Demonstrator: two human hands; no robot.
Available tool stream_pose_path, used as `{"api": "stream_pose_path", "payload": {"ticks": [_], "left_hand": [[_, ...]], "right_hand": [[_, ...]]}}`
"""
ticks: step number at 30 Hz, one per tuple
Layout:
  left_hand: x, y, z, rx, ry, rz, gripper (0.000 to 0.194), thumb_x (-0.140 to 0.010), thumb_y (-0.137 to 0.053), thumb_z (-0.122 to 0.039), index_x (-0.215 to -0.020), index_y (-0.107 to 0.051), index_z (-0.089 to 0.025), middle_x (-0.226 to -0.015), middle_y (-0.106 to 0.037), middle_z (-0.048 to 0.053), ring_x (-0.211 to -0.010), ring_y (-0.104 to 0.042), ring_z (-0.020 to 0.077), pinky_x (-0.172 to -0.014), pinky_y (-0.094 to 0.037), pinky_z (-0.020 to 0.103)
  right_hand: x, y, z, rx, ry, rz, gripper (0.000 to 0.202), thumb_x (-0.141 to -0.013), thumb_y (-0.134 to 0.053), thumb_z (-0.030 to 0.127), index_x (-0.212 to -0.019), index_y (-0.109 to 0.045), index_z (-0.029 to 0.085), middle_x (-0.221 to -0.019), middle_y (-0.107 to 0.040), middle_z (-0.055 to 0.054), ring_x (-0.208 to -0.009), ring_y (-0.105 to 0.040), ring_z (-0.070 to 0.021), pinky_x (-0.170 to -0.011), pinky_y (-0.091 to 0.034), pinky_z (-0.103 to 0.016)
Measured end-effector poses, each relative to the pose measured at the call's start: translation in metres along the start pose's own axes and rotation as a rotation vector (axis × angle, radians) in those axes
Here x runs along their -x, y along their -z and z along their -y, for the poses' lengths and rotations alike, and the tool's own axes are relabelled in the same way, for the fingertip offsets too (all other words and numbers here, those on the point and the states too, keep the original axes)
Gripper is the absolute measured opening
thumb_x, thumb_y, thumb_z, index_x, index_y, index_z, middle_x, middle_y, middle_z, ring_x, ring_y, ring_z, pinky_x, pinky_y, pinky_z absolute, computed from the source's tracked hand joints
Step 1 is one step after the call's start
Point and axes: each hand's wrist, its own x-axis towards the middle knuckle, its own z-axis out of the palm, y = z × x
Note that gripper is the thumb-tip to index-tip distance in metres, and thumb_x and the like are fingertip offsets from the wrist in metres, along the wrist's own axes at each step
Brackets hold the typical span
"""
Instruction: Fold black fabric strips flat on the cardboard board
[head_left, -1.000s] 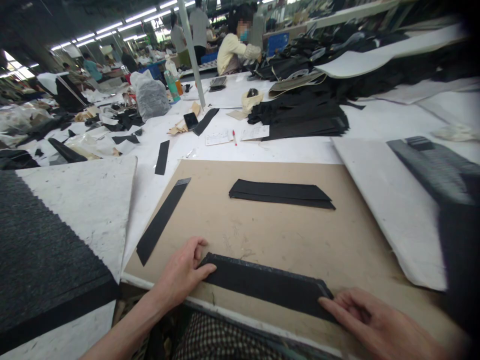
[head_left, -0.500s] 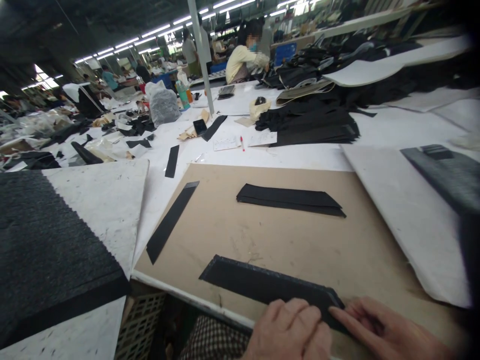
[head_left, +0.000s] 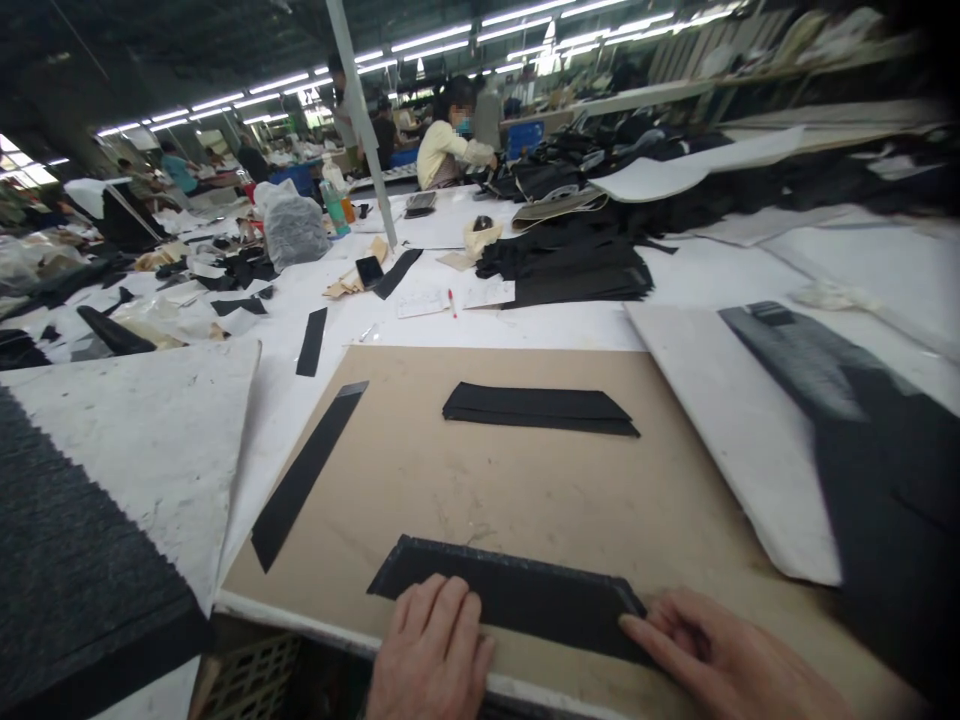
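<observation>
A long black fabric piece point(head_left: 525, 597) with slanted ends and a thin raised border along its far edge lies flat on the brown board point(head_left: 525, 500). My left hand point(head_left: 431, 645) rests on its near left part, fingers laid flat and pointing forward. At the right end, my right hand point(head_left: 720, 650) has its fingers curled, with thumb and forefinger pinched at the slanted edge. Further up the board is a small stack of similar black pieces point(head_left: 540, 408). Another black strip point(head_left: 309, 478), grey at its tip, lies along the board's left side.
Left stands a pale board with dark textured fabric point(head_left: 82, 540); right, a white panel point(head_left: 739, 430) beside more dark fabric. Behind are a phone point(head_left: 369, 271), a red pen point(head_left: 452, 303), black fabric piles point(head_left: 570, 260) and a metal pole point(head_left: 364, 120). A co-worker point(head_left: 448, 150) sits farther back.
My left hand has slid left along the black piece, away from my right hand, and its fingers have straightened. My right hand stays at the right end. The view has shifted slightly.
</observation>
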Motion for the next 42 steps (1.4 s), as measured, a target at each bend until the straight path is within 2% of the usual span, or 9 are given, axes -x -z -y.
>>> {"api": "stream_pose_path", "payload": {"ticks": [4,7,11,15,18,23,32,36,42], "left_hand": [[0.024,0.019,0.054,-0.146,-0.220,0.153,0.029,-0.102,-0.042,-0.029,-0.111,-0.069,-0.021,-0.113,-0.073,0.005,-0.103,-0.067,0.0221,-0.089,-0.052,0.034],[0.023,0.018,0.065,-0.141,-0.253,0.119,0.024,-0.101,-0.047,-0.027,-0.111,-0.069,-0.021,-0.113,-0.073,0.007,-0.104,-0.067,0.0245,-0.093,-0.052,0.039],[-0.014,0.002,0.012,0.121,-0.258,-0.014,0.017,-0.095,-0.059,-0.021,-0.109,-0.069,-0.020,-0.107,-0.075,0.005,-0.101,-0.069,0.0209,-0.092,-0.052,0.033],[-0.052,-0.020,-0.054,0.285,-0.337,-0.074,0.026,-0.101,-0.044,-0.022,-0.105,-0.070,-0.019,-0.103,-0.076,0.002,-0.096,-0.070,0.0193,-0.085,-0.052,0.032],[-0.057,-0.037,-0.075,0.279,-0.304,-0.074,0.031,-0.103,-0.040,-0.023,-0.104,-0.071,-0.017,-0.102,-0.076,0.002,-0.093,-0.070,0.0214,-0.084,-0.049,0.036],[-0.044,-0.054,-0.075,0.292,-0.258,-0.091,0.029,-0.103,-0.042,-0.021,-0.105,-0.070,-0.015,-0.104,-0.076,0.003,-0.096,-0.068,0.0240,-0.088,-0.045,0.039],[-0.049,-0.047,-0.070,0.282,-0.321,-0.043,0.025,-0.102,-0.047,-0.022,-0.107,-0.070,-0.016,-0.105,-0.076,0.002,-0.097,-0.067,0.0232,-0.087,-0.044,0.037],[-0.050,-0.045,-0.068,0.281,-0.333,-0.021,0.024,-0.101,-0.048,-0.022,-0.108,-0.070,-0.016,-0.107,-0.076,0.002,-0.098,-0.067,0.0230,-0.087,-0.044,0.037],[-0.049,-0.046,-0.067,0.265,-0.364,-0.018,0.027,-0.102,-0.046,-0.023,-0.109,-0.070,-0.017,-0.109,-0.076,0.002,-0.100,-0.067,0.0231,-0.088,-0.044,0.036]], "right_hand": [[0.004,0.013,0.020,0.034,-0.051,0.076,0.037,-0.084,-0.051,0.059,-0.069,-0.059,0.027,-0.066,-0.063,0.001,-0.067,-0.061,-0.0207,-0.062,-0.035,-0.032],[0.006,0.019,0.032,0.037,-0.047,0.059,0.026,-0.086,-0.058,0.046,-0.070,-0.059,0.025,-0.071,-0.065,0.000,-0.072,-0.062,-0.0206,-0.064,-0.033,-0.031],[0.008,0.024,0.039,0.020,-0.054,0.042,0.020,-0.086,-0.065,0.035,-0.071,-0.060,0.023,-0.073,-0.066,0.001,-0.073,-0.061,-0.0194,-0.064,-0.032,-0.030],[0.011,0.027,0.042,-0.014,-0.045,0.026,0.018,-0.085,-0.069,0.031,-0.071,-0.061,0.022,-0.073,-0.066,0.002,-0.072,-0.060,-0.0183,-0.064,-0.031,-0.029],[0.011,0.028,0.042,-0.026,-0.054,0.017,0.017,-0.083,-0.071,0.029,-0.071,-0.061,0.022,-0.074,-0.066,0.002,-0.072,-0.060,-0.0174,-0.063,-0.030,-0.028],[0.012,0.026,0.039,-0.052,-0.053,-0.024,0.018,-0.082,-0.074,0.028,-0.078,-0.058,0.022,-0.080,-0.064,0.003,-0.075,-0.059,-0.0167,-0.065,-0.030,-0.028],[0.005,0.035,0.031,-0.169,-0.021,-0.016,0.028,-0.071,-0.082,0.021,-0.082,-0.056,0.021,-0.079,-0.057,0.006,-0.071,-0.052,-0.0139,-0.063,-0.030,-0.026],[0.000,0.045,0.018,-0.204,0.024,0.016,0.019,-0.075,-0.076,0.013,-0.079,-0.060,0.021,-0.071,-0.054,0.007,-0.069,-0.052,-0.0126,-0.062,-0.033,-0.024],[0.021,0.046,0.011,-0.203,0.056,-0.039,0.010,-0.090,-0.064,0.015,-0.083,-0.062,0.021,-0.084,-0.060,0.003,-0.079,-0.057,-0.0146,-0.072,-0.039,-0.026]]}}
